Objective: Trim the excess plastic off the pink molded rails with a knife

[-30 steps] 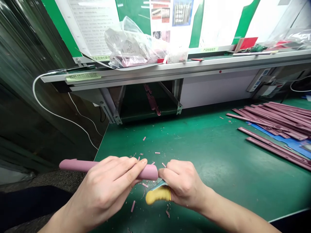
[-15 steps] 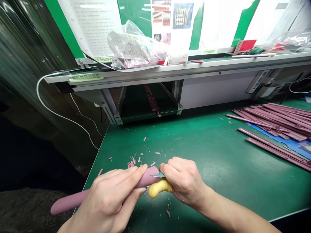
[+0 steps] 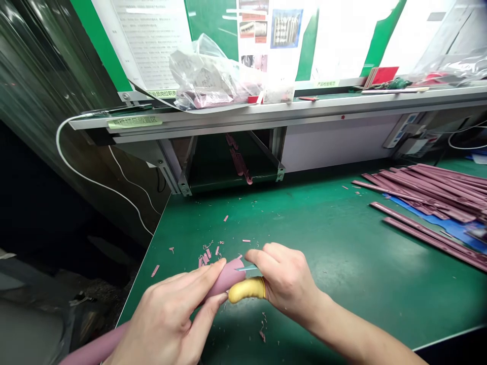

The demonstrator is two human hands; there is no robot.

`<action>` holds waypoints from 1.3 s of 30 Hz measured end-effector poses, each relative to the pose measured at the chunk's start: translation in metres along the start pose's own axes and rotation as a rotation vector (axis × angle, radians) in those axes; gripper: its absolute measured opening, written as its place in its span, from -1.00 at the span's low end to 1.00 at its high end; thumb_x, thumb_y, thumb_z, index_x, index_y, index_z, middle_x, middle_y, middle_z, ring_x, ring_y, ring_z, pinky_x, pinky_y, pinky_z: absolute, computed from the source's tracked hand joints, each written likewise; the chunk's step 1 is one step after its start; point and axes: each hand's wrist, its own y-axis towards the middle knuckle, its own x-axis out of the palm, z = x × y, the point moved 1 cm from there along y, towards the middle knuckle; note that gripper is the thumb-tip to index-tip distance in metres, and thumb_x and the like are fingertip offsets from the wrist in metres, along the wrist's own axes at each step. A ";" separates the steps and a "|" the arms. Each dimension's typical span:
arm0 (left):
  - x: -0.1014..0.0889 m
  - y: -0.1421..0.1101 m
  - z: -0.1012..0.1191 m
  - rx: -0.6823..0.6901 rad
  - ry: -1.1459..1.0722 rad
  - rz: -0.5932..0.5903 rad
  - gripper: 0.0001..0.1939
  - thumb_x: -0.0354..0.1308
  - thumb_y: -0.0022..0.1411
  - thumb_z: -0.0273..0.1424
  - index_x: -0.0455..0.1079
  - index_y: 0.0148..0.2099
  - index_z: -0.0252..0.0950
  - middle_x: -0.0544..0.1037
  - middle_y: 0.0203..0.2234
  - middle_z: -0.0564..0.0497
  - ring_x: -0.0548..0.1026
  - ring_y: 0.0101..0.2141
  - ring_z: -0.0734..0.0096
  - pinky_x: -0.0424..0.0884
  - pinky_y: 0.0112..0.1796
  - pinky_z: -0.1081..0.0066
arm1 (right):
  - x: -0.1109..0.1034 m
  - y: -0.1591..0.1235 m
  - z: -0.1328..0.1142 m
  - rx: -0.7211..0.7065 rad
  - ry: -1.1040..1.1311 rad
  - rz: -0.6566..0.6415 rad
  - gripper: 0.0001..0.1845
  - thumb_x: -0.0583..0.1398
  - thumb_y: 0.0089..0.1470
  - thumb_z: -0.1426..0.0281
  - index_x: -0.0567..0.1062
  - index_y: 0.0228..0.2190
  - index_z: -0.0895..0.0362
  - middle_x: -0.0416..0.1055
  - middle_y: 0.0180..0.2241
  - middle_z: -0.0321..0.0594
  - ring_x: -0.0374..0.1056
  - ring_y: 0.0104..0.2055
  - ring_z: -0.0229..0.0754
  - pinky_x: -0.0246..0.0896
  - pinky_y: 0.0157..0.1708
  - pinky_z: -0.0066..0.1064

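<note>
My left hand (image 3: 171, 314) grips a long, dull pink rubbery bar (image 3: 232, 278), whose far end runs down past the bottom left of the view. My right hand (image 3: 285, 286) pinches a small thin blade (image 3: 247, 268), and its edge rests on the top of the bar near the rounded end. A yellow finger cot (image 3: 246, 290) covers one right-hand finger and lies just under the bar's end. Small pink shavings (image 3: 205, 257) are scattered on the green mat around both hands.
The green work mat (image 3: 335, 228) ends in an edge at the left, above a dark floor. Several long pink strips (image 3: 429, 195) lie on a blue sheet at the right. Behind stands a metal shelf rail (image 3: 266, 114) holding a plastic bag (image 3: 205, 76).
The pink bar has swung from lying nearly level to pointing down-left, with its far end leaving the view. The blade now sits on the bar's top near its end.
</note>
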 end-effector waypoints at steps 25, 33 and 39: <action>0.006 0.002 -0.008 -0.096 -0.025 0.067 -0.55 0.10 0.29 -0.32 0.28 0.21 -0.25 0.56 -0.05 0.01 0.56 -0.12 0.35 0.54 -0.17 0.49 | 0.012 -0.003 0.003 -0.016 0.143 -0.025 -0.40 -0.08 0.30 0.08 0.44 -0.57 0.17 0.15 -0.66 -0.34 -0.03 -0.60 -0.32 -0.22 -0.57 -0.42; -0.021 0.026 -0.046 0.542 0.235 -0.145 -0.61 -0.12 0.37 -0.55 0.32 0.16 -0.25 0.41 0.12 -0.06 0.12 0.25 0.07 0.10 0.19 -0.06 | -0.005 0.008 0.025 -0.198 0.206 -0.283 -0.23 -0.21 0.18 -0.15 0.49 -0.45 0.16 0.19 -0.63 -0.34 0.02 -0.59 -0.33 -0.23 -0.58 -0.44; -0.029 0.032 -0.033 0.555 0.252 -0.200 -0.60 -0.21 0.40 -0.51 0.31 0.15 -0.22 0.41 0.12 -0.03 0.09 0.26 0.13 0.05 0.20 -0.06 | 0.002 0.011 0.020 -0.337 0.074 -0.269 -0.36 -0.13 0.31 0.07 0.30 -0.65 0.16 0.12 -0.66 -0.35 -0.10 -0.61 -0.33 -0.30 -0.55 -0.40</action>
